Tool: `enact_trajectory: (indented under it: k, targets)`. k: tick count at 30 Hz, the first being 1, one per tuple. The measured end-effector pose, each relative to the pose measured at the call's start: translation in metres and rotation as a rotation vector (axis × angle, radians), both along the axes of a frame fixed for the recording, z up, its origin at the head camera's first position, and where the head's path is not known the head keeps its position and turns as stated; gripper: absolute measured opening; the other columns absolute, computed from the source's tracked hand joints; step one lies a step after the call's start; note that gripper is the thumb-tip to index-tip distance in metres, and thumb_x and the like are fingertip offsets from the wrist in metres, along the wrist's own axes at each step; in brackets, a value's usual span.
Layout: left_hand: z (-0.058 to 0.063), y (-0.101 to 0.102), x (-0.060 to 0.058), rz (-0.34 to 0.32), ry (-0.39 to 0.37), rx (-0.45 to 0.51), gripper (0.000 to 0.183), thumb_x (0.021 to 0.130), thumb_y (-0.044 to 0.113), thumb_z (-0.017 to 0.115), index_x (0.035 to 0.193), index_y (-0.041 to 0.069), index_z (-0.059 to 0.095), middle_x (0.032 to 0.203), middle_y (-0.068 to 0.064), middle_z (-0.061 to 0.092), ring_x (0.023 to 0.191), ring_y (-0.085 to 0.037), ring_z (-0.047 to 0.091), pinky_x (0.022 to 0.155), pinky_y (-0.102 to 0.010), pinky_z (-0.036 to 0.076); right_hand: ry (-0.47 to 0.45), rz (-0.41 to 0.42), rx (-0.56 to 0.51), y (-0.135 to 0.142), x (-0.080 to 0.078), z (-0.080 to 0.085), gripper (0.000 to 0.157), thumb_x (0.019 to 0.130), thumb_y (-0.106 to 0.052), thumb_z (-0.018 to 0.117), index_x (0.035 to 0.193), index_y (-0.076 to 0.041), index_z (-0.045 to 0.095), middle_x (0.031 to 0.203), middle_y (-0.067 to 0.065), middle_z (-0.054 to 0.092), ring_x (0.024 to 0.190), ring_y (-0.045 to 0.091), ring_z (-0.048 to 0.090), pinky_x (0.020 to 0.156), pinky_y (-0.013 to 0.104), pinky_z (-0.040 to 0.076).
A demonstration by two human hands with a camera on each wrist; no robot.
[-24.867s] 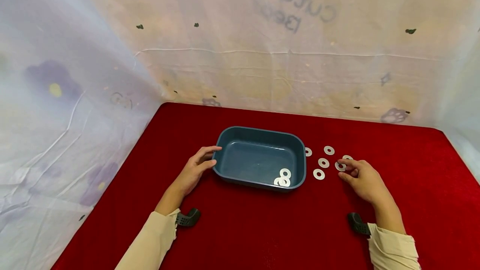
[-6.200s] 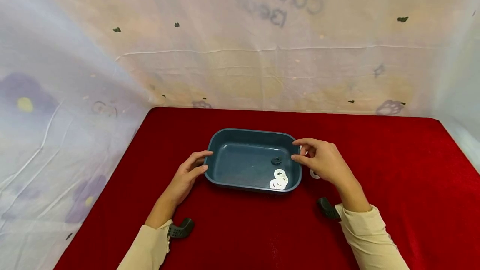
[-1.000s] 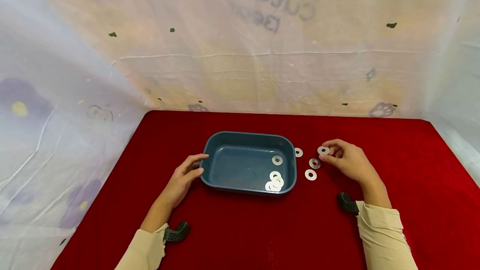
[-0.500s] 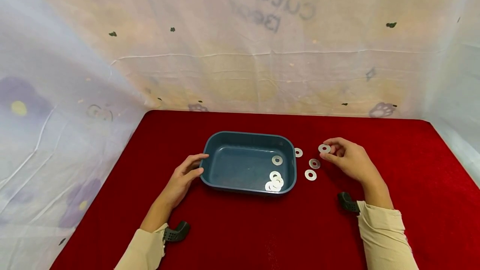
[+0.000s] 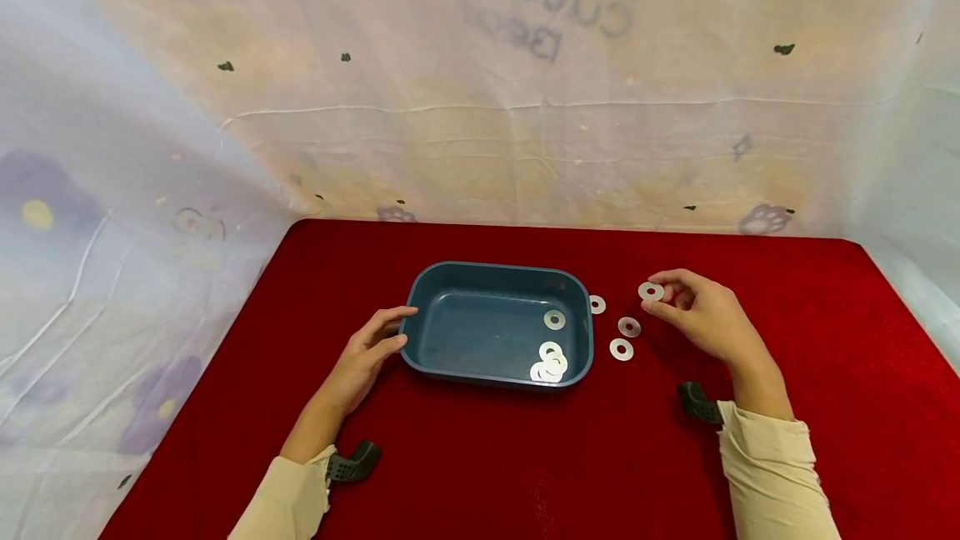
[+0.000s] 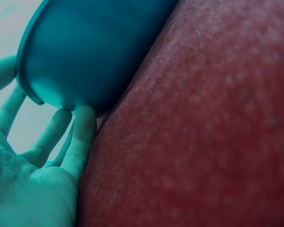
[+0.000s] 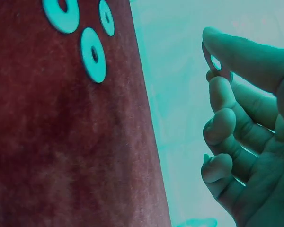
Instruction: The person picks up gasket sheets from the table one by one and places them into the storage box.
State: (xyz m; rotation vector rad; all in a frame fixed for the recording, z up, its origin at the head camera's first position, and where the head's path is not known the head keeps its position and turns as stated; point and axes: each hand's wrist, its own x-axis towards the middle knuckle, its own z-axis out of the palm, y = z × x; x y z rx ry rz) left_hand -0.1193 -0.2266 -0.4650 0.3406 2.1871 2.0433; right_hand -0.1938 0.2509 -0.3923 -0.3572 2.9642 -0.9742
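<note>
A blue-grey rectangular bin (image 5: 480,332) stands on the red cloth. My left hand (image 5: 363,361) is at its left end, fingertips touching the rim and outer wall, as the left wrist view (image 6: 42,165) also shows. Inside the bin, one flat metal washer (image 5: 554,320) lies alone near the right wall, and several overlapping washers (image 5: 552,365) lie in the near right corner. Off to the right, my right hand (image 5: 705,315) pinches another washer (image 5: 651,291) between thumb and fingers, held above the cloth; the right wrist view shows that washer (image 7: 215,62) partly hidden by the thumb.
Three washers lie on the cloth right of the bin: one (image 5: 597,304) by its right wall, one (image 5: 629,327) below the right hand's fingertips, one (image 5: 621,349) nearer me. Patterned fabric walls (image 5: 510,165) rise at the table's back and sides.
Over the last second my right hand has lifted its washer slightly and moved it a little right. Since the oldest frame, more washers lie in the bin and fewer on the cloth. My left hand stays at the rim.
</note>
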Motion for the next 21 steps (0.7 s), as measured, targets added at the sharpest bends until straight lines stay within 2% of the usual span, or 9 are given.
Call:
enact_trajectory:
  k: [21]
  targets:
    - [0.0012,0.0002,0.0004,0.000,-0.005,-0.002,0.043,0.104,0.015,0.049,0.146,0.007,0.044,0.145,-0.012,0.043,0.120,-0.010,0.050,0.097,-0.020,0.043,0.023,-0.011,-0.010,-0.0029,0.0042,0.0091,0.041,0.091,-0.040,0.071,0.123,-0.015,0.064,0.083,0.005,0.057,0.069,0.015,0.049,0.055,0.027,0.040]
